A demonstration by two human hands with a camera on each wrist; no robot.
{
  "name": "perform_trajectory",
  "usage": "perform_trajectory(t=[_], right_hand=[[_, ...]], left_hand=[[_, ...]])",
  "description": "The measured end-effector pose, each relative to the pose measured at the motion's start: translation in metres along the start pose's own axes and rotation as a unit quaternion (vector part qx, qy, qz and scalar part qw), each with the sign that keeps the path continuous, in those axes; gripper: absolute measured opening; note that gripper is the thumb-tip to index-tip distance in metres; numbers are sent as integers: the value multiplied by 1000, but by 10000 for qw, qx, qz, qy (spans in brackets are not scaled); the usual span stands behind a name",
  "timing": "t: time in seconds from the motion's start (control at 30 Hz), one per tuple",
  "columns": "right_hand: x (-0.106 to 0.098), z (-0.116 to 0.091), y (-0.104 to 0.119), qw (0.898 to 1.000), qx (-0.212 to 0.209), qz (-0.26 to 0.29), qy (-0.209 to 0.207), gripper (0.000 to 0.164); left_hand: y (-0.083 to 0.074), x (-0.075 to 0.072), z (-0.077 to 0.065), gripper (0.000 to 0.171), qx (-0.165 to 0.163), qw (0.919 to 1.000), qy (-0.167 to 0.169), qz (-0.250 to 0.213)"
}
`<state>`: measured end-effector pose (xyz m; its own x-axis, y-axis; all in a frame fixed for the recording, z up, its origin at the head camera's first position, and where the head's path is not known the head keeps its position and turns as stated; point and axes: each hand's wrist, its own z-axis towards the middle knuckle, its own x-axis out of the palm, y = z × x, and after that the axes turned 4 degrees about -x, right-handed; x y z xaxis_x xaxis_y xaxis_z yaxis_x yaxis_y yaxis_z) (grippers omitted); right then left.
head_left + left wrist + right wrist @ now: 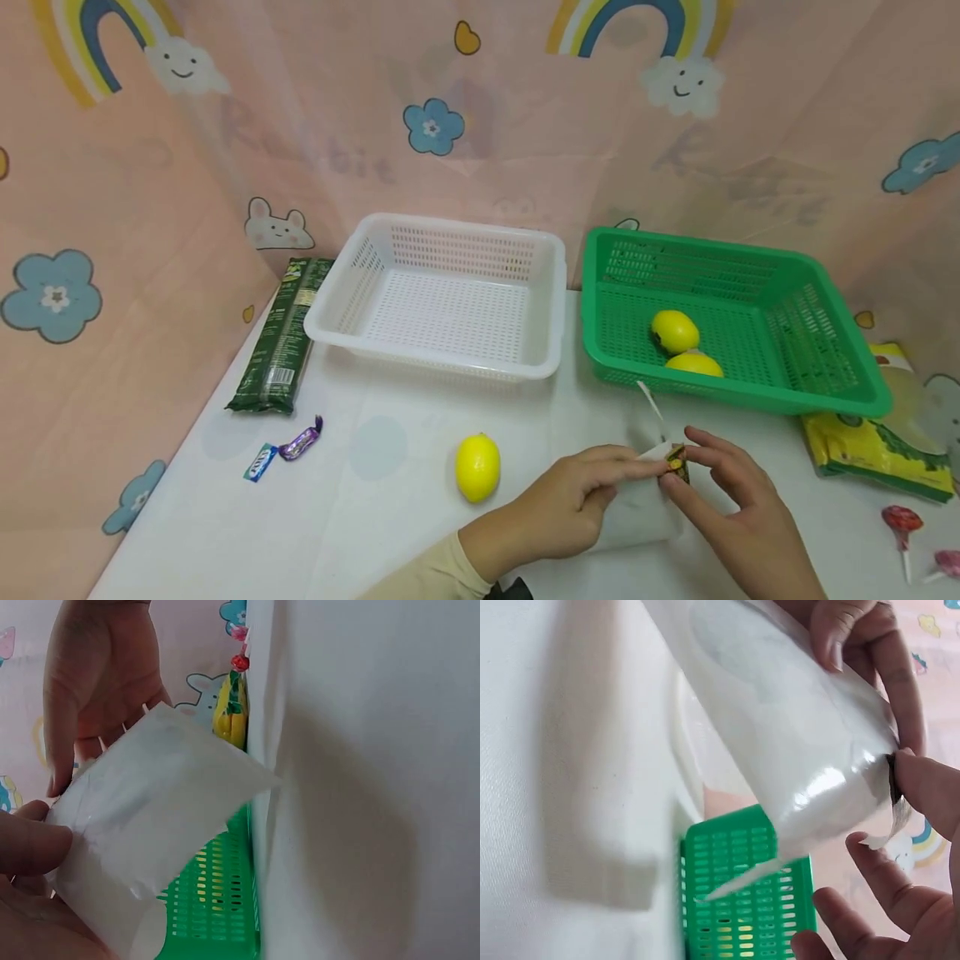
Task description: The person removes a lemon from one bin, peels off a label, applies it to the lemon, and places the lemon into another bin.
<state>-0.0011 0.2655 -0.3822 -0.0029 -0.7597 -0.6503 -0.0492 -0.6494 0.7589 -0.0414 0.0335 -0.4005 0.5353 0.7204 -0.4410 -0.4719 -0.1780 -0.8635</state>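
Observation:
My left hand point(558, 508) grips a white plastic bag point(637, 521), its thumb and fingers on either side in the left wrist view. At the bag's upper edge, my right hand point(742, 508) pinches a small dark packet with yellow print point(677, 463) between thumb and finger. The packet shows as a dark sliver by the right thumb point(930, 787) in the right wrist view, with a silvery end. A thin white flap stands up from the bag's edge. Left of the left hand, a lemon point(477, 468) lies on the table. What the bag contains is hidden.
A white basket point(450, 358) and a green basket point(750, 392) holding two yellow fruits point(675, 331) stand at the back. On the left lie a green packet point(277, 342) and two wrapped sweets point(302, 440). A yellow packet point(877, 454) and lollipops point(902, 518) lie right.

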Motion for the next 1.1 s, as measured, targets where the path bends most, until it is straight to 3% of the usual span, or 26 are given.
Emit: perform_trajectory(t=[0.23,0.5,0.57,0.63,0.73,0.8,0.87,0.93,1.1], right_hand=[[-8,-3,-10,9977,680,-44,61,51],[-13,-9,-9,9941,959,-463,-202,45],[-15,-8,-7,9902,1294,-449,-274,47],[-19,-6,-7,9839,1718,-374,-331,53],[-21,-5,-8,9728,2243,-97,-564,57],[-20,-5,-8,9700,2337,114,-656,59],[-18,-5,-7,9704,2308,256,-667,54],[-16,-4,-4,9725,2210,431,-605,54],[-9,1,7,9728,2141,762,-450,55]], left_hand=[[2,0,2,49,-99,9997,231,4],[4,1,7,52,-238,9981,545,156],[5,3,12,54,-218,9974,668,186],[5,6,17,55,-286,9953,702,597],[7,9,22,54,-469,9853,483,1572],[7,11,23,51,-715,9763,203,2034],[8,11,23,43,-874,9761,-91,1990],[8,10,21,37,-994,9805,-297,1668],[0,0,8,31,-1055,9831,-603,1372]])
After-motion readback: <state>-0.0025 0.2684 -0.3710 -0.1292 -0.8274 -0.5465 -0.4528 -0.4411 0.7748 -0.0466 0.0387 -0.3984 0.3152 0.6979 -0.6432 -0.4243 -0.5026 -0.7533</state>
